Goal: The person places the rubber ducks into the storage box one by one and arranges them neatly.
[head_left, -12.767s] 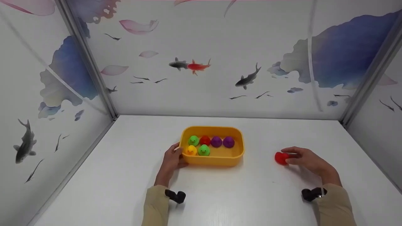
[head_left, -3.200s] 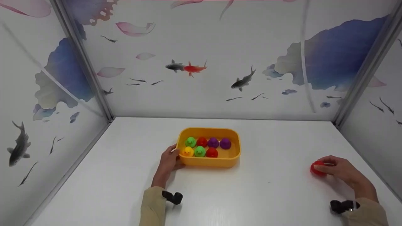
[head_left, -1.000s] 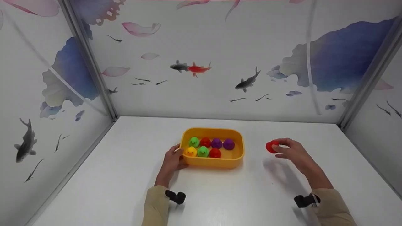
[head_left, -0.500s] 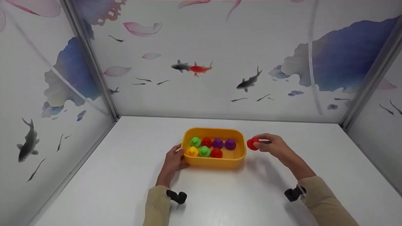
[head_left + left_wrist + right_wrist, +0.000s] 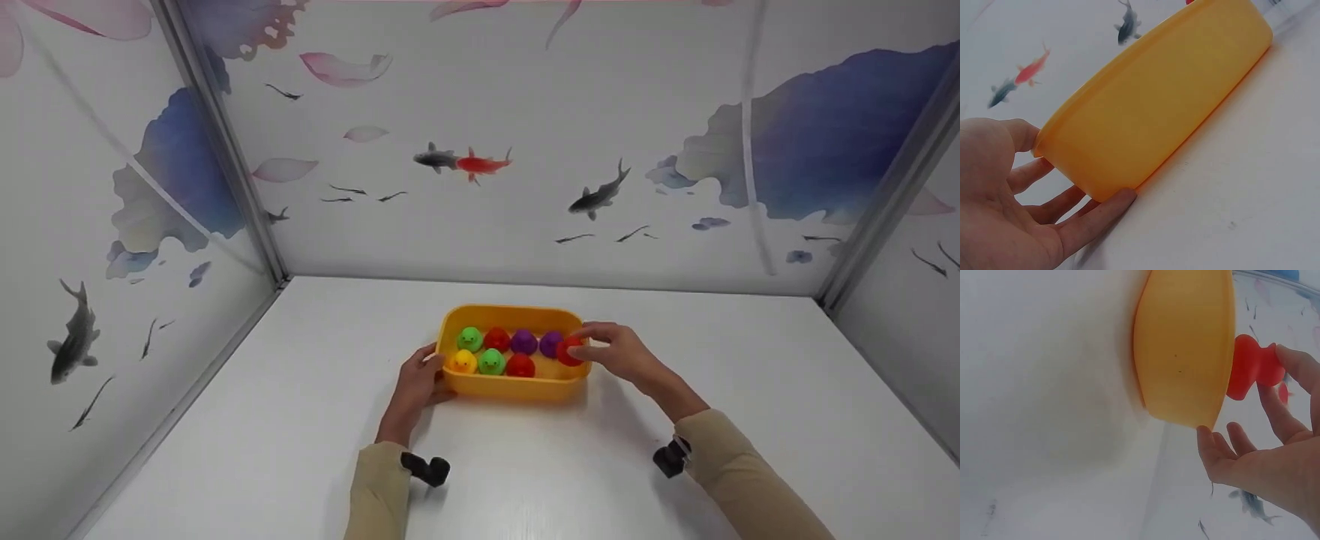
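A yellow plastic box stands on the white table. My left hand holds its left end; in the left wrist view the thumb meets the rim and the other fingers lie along the end wall and lower edge. My right hand pinches a red rubber duck between thumb and fingers, over the box's right end. The right wrist view shows this duck just past the rim, with other fingertips touching the box wall. Inside sit green ducks, a yellow duck, red ones and purple ones.
The white table is enclosed by a back wall and side walls printed with fish and petals. Black wrist cameras are strapped over both beige sleeves.
My right hand has carried the red duck leftward from the table's right side to over the box. An earlier red duck now lies in the front row. My left hand stays at the box.
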Demonstrator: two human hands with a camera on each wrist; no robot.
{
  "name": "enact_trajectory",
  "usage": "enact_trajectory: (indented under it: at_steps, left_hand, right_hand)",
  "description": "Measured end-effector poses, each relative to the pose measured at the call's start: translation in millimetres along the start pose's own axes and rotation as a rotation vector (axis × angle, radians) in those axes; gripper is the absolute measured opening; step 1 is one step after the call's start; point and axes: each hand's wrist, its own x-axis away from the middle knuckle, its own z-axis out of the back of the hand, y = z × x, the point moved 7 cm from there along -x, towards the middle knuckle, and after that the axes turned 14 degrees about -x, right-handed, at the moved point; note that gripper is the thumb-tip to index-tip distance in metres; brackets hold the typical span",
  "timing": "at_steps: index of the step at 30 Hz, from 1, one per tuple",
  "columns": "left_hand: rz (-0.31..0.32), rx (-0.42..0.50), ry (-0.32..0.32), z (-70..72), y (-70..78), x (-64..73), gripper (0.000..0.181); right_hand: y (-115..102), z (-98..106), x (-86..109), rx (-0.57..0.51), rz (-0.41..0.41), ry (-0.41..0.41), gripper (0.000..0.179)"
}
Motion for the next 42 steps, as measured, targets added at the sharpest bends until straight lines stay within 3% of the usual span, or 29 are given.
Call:
enact_trajectory:
  at_steps: [8, 20, 32, 42]
  left_hand:
    - [-0.025, 0.009, -0.005, 0.1, 3.2, 0.9, 0.048]
    - [-0.060, 0.007, -0.027, 0.6, 0.7, -0.5, 0.050]
    - [-0.021, -0.004, -0.012, -0.4, 1.1, -1.3, 0.049]
    - [-0.035, -0.005, -0.018, 1.7, 2.3, 1.1, 0.050]
  right_hand:
    - [2, -9, -5.8, -0.041, 0.027, -0.041, 0.036]
    - [17, -20, -11.7, -0.003, -0.060, -0.103, 0.039]
    - [26, -20, -19.4, 0.067, -0.152, -0.056, 0.038]
    - [23, -24, -22.5, 0.103, -0.189, -0.017, 0.033]
